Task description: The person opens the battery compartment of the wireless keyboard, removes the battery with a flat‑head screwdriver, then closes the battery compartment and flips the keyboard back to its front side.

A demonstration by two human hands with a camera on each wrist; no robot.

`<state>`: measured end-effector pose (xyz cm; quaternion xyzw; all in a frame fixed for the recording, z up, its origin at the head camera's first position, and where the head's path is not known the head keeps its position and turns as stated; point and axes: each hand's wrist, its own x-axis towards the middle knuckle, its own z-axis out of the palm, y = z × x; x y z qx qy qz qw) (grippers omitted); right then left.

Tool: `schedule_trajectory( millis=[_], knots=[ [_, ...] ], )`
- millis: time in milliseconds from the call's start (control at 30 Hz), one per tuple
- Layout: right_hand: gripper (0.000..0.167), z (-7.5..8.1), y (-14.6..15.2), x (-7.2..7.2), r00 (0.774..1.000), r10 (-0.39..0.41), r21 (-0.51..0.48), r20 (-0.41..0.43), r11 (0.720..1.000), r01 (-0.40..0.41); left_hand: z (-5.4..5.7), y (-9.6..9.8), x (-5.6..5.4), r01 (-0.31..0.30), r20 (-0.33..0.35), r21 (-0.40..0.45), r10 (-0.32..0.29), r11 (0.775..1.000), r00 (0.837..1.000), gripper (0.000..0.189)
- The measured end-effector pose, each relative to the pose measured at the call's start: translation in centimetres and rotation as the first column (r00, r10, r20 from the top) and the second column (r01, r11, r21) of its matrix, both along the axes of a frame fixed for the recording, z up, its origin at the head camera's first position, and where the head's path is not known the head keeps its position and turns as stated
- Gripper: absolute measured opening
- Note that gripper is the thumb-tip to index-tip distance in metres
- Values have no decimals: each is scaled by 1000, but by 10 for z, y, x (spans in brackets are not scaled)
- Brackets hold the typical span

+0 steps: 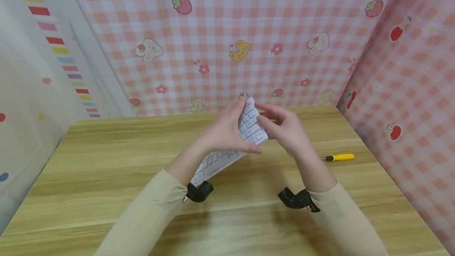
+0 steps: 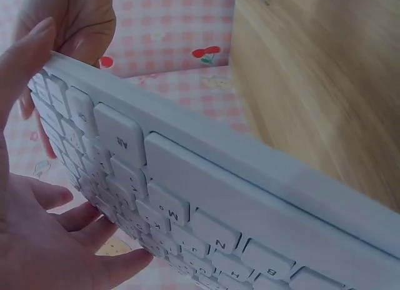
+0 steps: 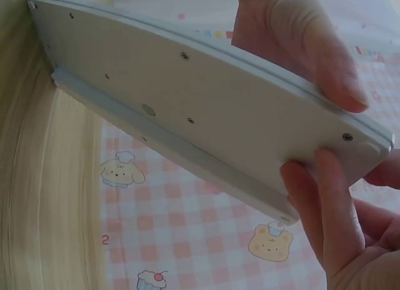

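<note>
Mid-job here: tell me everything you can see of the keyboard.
The keyboard is white and looks plastic, with white keys bearing dark lettering. Its back shows small screws and a raised ridge along one long edge. It is tilted, key side toward the head camera, with the end at the hands raised. The left hand grips across its long edges; the right hand touches its back near that end. Whether its lower end touches the table is unclear.

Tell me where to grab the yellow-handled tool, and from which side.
Probably round the yellow handle, coming down from above on the person's right. The tool lies flat on the table, its thick handle pointing right, away from the right forearm, so that end looks easier to close a hand round. The thin metal shaft points toward the forearm and offers little to hold.
</note>
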<state>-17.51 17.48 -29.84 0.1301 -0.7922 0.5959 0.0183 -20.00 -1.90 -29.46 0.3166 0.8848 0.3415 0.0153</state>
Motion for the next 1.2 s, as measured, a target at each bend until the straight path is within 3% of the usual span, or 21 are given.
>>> schedule_trajectory(
  millis=[200,433,600,767,967,1100,1200],
  knots=[
    [42,3,-4,2,998,50,-123,-34,991,-54,10,-7,-2,33,16,94,-35,995,999,126],
    [41,10,-9,8,988,100,-148,-114,982,-116,26,-14,8,-23,12,23,22,999,1000,135],
    [39,14,-11,10,967,159,-199,-198,960,-198,36,-18,18,-49,-43,56,51,997,998,132],
    [40,16,-16,10,939,231,-216,-254,933,-288,39,-26,22,-33,-108,144,49,989,993,121],
    [43,9,-23,9,931,307,-180,-195,922,-342,30,-38,21,31,-135,296,10,955,991,110],
    [40,0,-29,10,934,335,-142,-125,926,-351,23,-47,24,28,-102,395,14,918,995,109],
    [38,-5,-30,12,937,329,-114,-117,933,-341,16,-55,26,16,-75,462,21,887,997,109]
  ],
)
